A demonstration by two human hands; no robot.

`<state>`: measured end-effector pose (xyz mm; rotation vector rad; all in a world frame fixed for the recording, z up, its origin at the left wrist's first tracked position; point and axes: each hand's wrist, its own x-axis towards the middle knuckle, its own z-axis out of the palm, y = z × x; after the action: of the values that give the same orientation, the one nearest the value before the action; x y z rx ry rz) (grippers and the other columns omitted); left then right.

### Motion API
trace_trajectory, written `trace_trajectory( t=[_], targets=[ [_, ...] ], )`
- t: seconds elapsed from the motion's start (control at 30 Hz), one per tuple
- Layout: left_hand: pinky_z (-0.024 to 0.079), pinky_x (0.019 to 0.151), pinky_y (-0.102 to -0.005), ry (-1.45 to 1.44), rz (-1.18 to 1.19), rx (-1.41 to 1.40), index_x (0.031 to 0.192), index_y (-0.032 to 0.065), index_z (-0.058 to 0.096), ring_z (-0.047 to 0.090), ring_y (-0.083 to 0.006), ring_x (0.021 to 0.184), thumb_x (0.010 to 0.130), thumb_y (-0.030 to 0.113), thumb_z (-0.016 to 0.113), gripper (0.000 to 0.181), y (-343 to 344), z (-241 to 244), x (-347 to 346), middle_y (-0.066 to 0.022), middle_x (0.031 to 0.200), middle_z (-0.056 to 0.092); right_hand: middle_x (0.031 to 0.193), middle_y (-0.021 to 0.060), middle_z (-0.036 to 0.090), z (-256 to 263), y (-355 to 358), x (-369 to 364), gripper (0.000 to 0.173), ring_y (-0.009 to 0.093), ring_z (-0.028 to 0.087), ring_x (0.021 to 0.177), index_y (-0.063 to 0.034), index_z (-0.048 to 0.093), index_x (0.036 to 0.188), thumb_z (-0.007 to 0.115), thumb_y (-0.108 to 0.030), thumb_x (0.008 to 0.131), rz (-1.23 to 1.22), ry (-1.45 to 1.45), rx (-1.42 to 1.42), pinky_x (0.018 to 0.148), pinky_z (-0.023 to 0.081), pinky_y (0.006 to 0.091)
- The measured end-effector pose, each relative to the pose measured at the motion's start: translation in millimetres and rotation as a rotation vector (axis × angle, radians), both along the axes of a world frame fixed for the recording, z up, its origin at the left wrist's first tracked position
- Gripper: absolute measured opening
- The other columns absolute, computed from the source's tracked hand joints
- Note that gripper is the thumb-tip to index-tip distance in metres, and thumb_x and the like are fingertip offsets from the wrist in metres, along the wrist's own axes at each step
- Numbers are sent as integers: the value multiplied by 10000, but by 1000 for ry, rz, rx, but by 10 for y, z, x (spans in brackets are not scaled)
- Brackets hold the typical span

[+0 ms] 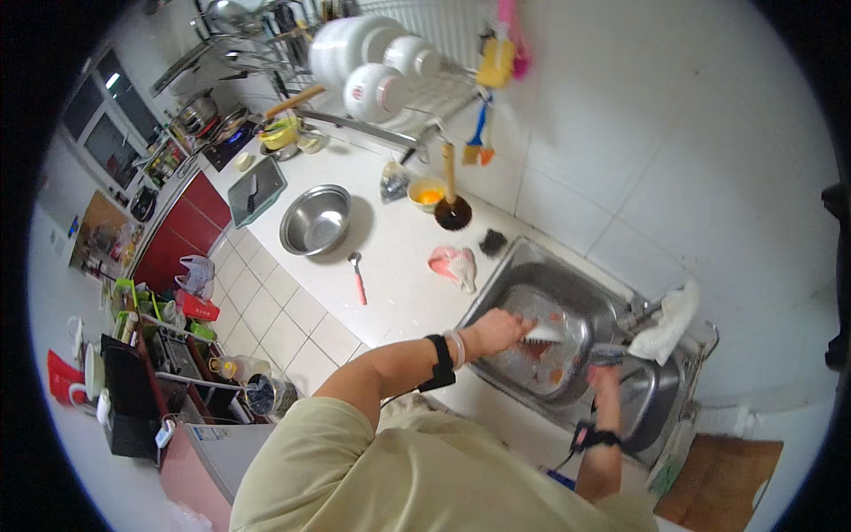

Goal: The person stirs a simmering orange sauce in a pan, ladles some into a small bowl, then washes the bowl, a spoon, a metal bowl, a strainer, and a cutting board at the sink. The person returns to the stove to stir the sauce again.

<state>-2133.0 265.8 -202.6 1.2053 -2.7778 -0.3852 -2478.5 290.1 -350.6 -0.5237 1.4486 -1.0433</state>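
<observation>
My left hand [502, 330] reaches over the large steel sink basin [492, 282], its fingers closed on a pale, flat tool [550, 332] with a dark, toothed-looking lower edge. Beneath it, orange and reddish scraps [556, 376] lie on the wet basin floor. Near the divider with the small basin [655, 399], my right hand [604, 378] grips a grey, rounded object [608, 354] that is too blurred to name. A white cloth [665, 322] hangs over the faucet, right of that hand.
On the counter left of the sink are a pink and white cloth [453, 265], a black scrubber [492, 243], a pink-handled peeler or spoon [358, 279], a steel bowl [316, 220], a bowl with egg yolk [427, 193] and a dark pot with a wooden handle [453, 211]. A dish rack [392, 133] hangs above.
</observation>
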Motion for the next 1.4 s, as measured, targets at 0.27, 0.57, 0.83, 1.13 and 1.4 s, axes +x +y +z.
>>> trace_trajectory(
  t=[0.27, 0.57, 0.83, 1.13, 1.4],
  targets=[
    [512, 645, -414, 404, 528, 166, 1202, 97, 457, 627, -335, 757, 748, 81, 525, 459, 70, -191, 1060, -177, 980, 610, 986, 80, 573, 457, 576, 1555, 429, 184, 604, 741, -72, 440, 1227, 590, -244, 864, 271, 137, -79, 623, 514, 330],
    [555, 692, -384, 1565, 725, 1104, 1183, 69, 438, 617, -239, 867, 866, 279, 540, 393, 975, 430, 3276, -101, 1062, 562, 1081, 151, 555, 1964, 681, 4351, 397, 244, 625, 868, -8, 391, 1229, 476, -61, 845, 390, -247, -343, 581, 566, 349],
    [377, 934, -410, 849, 742, 173, 1260, 142, 462, 460, -271, 1142, 791, 360, 650, 550, 1583, 324, 5083, -115, 1245, 465, 1068, 114, 579, 3554, -173, 5901, 436, 211, 581, 983, 28, 457, 1151, 493, 46, 717, 427, -154, -525, 816, 508, 332],
    [436, 851, -353, 1159, 881, 348, 1125, 96, 566, 537, -220, 1032, 758, 182, 678, 392, 1637, -235, 6235, -76, 1128, 547, 617, 178, 577, 5571, -1879, 7302, 242, 247, 584, 429, 64, 455, 934, 423, -93, 754, 446, 1039, -1211, 379, 468, 336],
    [461, 828, -301, 1247, 957, 367, 1080, 63, 582, 542, -169, 1015, 775, 58, 641, 311, 1162, -372, 7432, -46, 1073, 560, 832, 211, 639, 5390, -2950, 8127, 187, 336, 648, 747, 23, 613, 867, 521, -85, 746, 299, 2169, -1169, 617, 531, 402]
  ],
)
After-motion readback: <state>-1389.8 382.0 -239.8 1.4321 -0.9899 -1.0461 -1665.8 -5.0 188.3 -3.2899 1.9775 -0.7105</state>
